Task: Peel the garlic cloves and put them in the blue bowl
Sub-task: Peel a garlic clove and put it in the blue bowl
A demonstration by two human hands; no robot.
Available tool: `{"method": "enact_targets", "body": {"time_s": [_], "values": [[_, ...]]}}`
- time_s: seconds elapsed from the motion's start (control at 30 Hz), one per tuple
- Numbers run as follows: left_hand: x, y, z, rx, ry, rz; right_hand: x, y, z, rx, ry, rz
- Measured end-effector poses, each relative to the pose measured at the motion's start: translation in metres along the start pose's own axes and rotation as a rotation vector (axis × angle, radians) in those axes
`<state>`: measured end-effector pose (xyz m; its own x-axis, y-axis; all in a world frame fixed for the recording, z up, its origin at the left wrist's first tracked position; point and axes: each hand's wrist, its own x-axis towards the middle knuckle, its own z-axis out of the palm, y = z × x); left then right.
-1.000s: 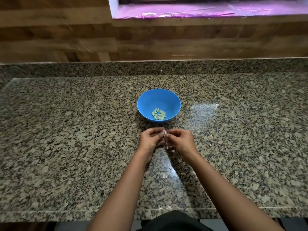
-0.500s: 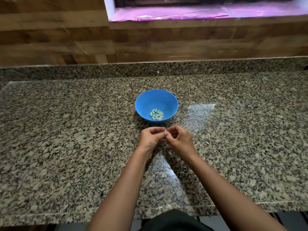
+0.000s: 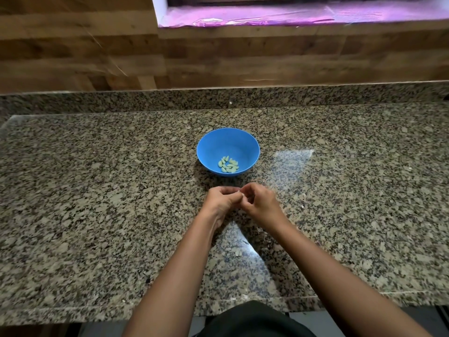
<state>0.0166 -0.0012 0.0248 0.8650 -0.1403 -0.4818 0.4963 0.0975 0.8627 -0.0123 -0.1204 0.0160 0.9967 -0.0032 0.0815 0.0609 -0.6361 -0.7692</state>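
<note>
Both your left hand [image 3: 222,200] and right hand [image 3: 261,203] pinch one small garlic clove [image 3: 240,191] together, near the blue bowl [image 3: 211,147], which holds a cluster of peeled cloves [image 3: 228,164].

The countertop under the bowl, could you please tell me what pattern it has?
Speckled granite, tan with black and grey flecks; the countertop shows best in the head view.
</note>
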Motion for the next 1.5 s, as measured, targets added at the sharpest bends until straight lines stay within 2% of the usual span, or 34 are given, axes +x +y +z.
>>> {"method": "enact_targets", "body": {"time_s": [0.07, 0.13, 0.27, 0.33, 0.47, 0.6, 0.7, 0.8, 0.9, 1.03, 1.1, 1.2, 1.27, 1.33, 1.43, 1.5], "values": [[-0.002, -0.001, 0.0, -0.01, 0.02, -0.014, 0.0, -0.001, 0.002, -0.071, -0.001, -0.054], [-0.004, 0.0, -0.001, -0.044, 0.025, -0.019, 0.001, -0.001, 0.003, -0.042, -0.006, -0.019], [-0.004, 0.005, -0.005, -0.103, 0.005, -0.023, 0.001, -0.007, 0.002, 0.373, -0.034, 0.234], [-0.004, 0.005, -0.007, -0.117, -0.013, -0.017, 0.001, -0.008, 0.001, 0.437, -0.062, 0.276], [-0.005, 0.002, -0.011, -0.085, 0.016, 0.0, 0.008, -0.002, -0.001, 0.426, -0.06, 0.341], [-0.002, 0.003, -0.026, 0.049, 0.13, 0.056, 0.016, -0.003, 0.002, 0.247, -0.096, 0.315], [-0.008, 0.006, -0.032, -0.052, 0.059, 0.013, 0.016, -0.007, 0.001, 0.18, -0.101, 0.259], [-0.012, 0.007, -0.028, -0.163, -0.049, -0.031, 0.007, -0.014, -0.01, 0.31, -0.071, 0.245], [-0.01, 0.005, -0.013, -0.221, -0.096, -0.032, -0.002, -0.019, -0.023, 0.463, -0.157, 0.224], [-0.009, 0.002, 0.009, -0.244, -0.135, -0.023, 0.001, -0.014, -0.038, 0.404, -0.046, 0.268], [-0.006, -0.004, 0.015, -0.074, -0.118, 0.083, 0.002, -0.009, -0.045, 0.332, -0.014, 0.302], [-0.005, -0.019, 0.013, 0.575, -0.011, 0.431, 0.002, -0.004, -0.054, 0.237, -0.083, 0.364], [-0.011, -0.034, 0.009, 0.907, -0.016, 0.62, 0.0, -0.001, -0.057, 0.146, -0.136, 0.379], [-0.016, -0.049, 0.003, 1.098, -0.025, 0.685, -0.001, 0.001, -0.058, 0.044, -0.148, 0.379], [-0.019, -0.068, -0.002, 1.372, 0.003, 0.671, -0.001, 0.003, -0.055, -0.096, -0.182, 0.382], [-0.02, -0.071, -0.003, 1.444, 0.009, 0.664, 0.0, 0.004, -0.051, -0.178, -0.225, 0.372]]}}
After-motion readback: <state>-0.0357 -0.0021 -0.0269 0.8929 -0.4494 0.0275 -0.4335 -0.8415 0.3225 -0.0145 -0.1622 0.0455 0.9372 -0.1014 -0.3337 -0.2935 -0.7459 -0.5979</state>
